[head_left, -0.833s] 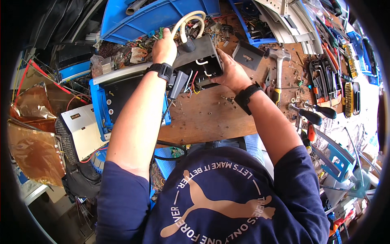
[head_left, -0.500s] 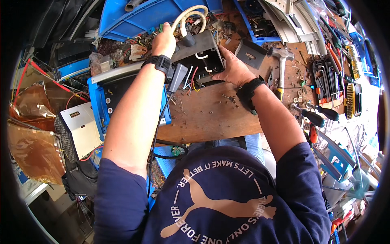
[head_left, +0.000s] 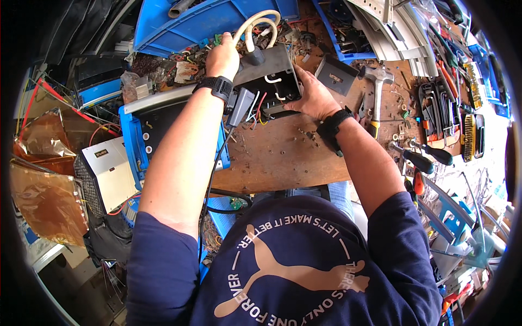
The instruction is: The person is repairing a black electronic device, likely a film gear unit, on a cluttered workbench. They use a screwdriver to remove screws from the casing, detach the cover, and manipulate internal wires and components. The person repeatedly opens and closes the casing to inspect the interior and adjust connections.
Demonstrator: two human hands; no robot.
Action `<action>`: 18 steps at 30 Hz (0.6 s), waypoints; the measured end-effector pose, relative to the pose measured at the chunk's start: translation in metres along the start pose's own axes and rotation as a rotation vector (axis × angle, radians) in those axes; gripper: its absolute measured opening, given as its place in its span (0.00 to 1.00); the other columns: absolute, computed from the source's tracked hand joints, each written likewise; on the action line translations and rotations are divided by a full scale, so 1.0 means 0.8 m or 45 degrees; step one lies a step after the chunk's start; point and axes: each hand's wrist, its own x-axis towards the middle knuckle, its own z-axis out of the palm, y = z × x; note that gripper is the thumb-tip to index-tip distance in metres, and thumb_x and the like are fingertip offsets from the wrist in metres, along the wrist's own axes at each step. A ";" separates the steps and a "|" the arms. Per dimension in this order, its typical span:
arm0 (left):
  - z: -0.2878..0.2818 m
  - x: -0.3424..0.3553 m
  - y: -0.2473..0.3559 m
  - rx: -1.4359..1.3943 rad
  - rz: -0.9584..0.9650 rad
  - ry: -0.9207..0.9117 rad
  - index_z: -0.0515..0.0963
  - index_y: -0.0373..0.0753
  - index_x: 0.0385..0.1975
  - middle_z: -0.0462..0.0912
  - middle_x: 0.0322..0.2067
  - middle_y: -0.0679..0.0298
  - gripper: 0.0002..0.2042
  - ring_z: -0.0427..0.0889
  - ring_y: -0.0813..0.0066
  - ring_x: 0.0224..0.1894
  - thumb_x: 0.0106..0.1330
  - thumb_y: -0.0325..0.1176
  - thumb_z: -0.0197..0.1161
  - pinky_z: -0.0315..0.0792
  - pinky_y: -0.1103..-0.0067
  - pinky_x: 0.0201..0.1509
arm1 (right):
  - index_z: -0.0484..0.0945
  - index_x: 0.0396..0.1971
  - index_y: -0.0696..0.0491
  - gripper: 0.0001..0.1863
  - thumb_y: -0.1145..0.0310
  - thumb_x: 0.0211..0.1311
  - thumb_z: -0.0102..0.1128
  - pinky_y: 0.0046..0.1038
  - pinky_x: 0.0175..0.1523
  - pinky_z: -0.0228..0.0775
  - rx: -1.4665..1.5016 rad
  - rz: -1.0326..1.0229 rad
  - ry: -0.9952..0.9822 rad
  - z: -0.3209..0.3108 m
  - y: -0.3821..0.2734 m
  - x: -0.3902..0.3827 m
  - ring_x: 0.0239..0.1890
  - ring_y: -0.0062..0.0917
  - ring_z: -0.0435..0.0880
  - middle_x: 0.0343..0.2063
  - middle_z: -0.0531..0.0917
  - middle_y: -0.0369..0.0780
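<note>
Wooden workbench (head_left: 283,157) fills the centre of the frame, cluttered along its top and right edges. Blue plastic crate (head_left: 185,24) sits at upper left centre; a second blue bin (head_left: 340,32) is at top, right of centre. Blue-framed unit with a black panel (head_left: 149,136) is at left centre, and a perforated grey metal box (head_left: 106,174) is just below-left of it. Black open enclosure (head_left: 269,79) is upper centre, tilted, held up off the bench between both hands; white, red and yellow wires show inside. Cream cable (head_left: 255,24) loops up from a black gland on its top face. Left hand (head_left: 223,54) is clamped over the enclosure's upper-left corner, fingers curled closed on it. Right hand (head_left: 312,98) grips the enclosure's right side, fingers wrapped onto the edge, thumb side toward the camera. Grey plug-style connector (head_left: 239,106) hangs below the enclosure beside the left wrist, thin black lead trailing down. Dark flat lid plate (head_left: 334,76) lies on the bench just right of the right hand. Hammer (head_left: 375,92) lies upper right. Screwdrivers (head_left: 424,157) lie at right centre.
</note>
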 end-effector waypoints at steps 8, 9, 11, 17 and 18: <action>-0.008 -0.008 0.006 0.012 -0.044 -0.089 0.82 0.30 0.38 0.82 0.43 0.42 0.36 0.80 0.48 0.50 0.70 0.62 0.40 0.70 0.62 0.55 | 0.59 0.66 0.62 0.56 0.65 0.33 0.80 0.33 0.68 0.62 0.016 -0.001 0.000 -0.001 -0.002 -0.001 0.63 0.42 0.70 0.59 0.71 0.53; -0.008 -0.011 0.009 0.008 -0.054 -0.089 0.82 0.30 0.37 0.82 0.42 0.42 0.36 0.80 0.49 0.49 0.70 0.61 0.40 0.70 0.62 0.54 | 0.59 0.66 0.62 0.56 0.65 0.33 0.80 0.33 0.68 0.62 0.017 -0.004 0.004 -0.001 -0.002 -0.001 0.63 0.42 0.70 0.59 0.71 0.53; -0.008 -0.017 0.015 -0.001 -0.072 -0.091 0.82 0.30 0.35 0.83 0.40 0.44 0.35 0.81 0.50 0.47 0.70 0.61 0.40 0.71 0.63 0.53 | 0.59 0.66 0.61 0.56 0.65 0.32 0.80 0.33 0.68 0.62 0.000 0.011 0.018 -0.001 -0.001 -0.002 0.63 0.42 0.70 0.59 0.72 0.53; -0.013 0.000 -0.003 -0.399 -0.027 -0.197 0.79 0.37 0.25 0.72 0.20 0.64 0.29 0.69 0.72 0.23 0.71 0.59 0.46 0.63 0.72 0.31 | 0.58 0.67 0.62 0.58 0.64 0.31 0.81 0.32 0.68 0.61 0.041 0.029 -0.151 -0.015 -0.004 0.018 0.64 0.42 0.69 0.60 0.71 0.55; -0.016 0.002 -0.006 -0.536 -0.109 -0.277 0.77 0.37 0.25 0.71 0.19 0.65 0.28 0.66 0.73 0.22 0.72 0.58 0.46 0.62 0.74 0.29 | 0.58 0.67 0.62 0.58 0.64 0.31 0.81 0.32 0.68 0.61 0.023 0.046 -0.184 -0.016 -0.005 0.022 0.64 0.42 0.69 0.60 0.71 0.55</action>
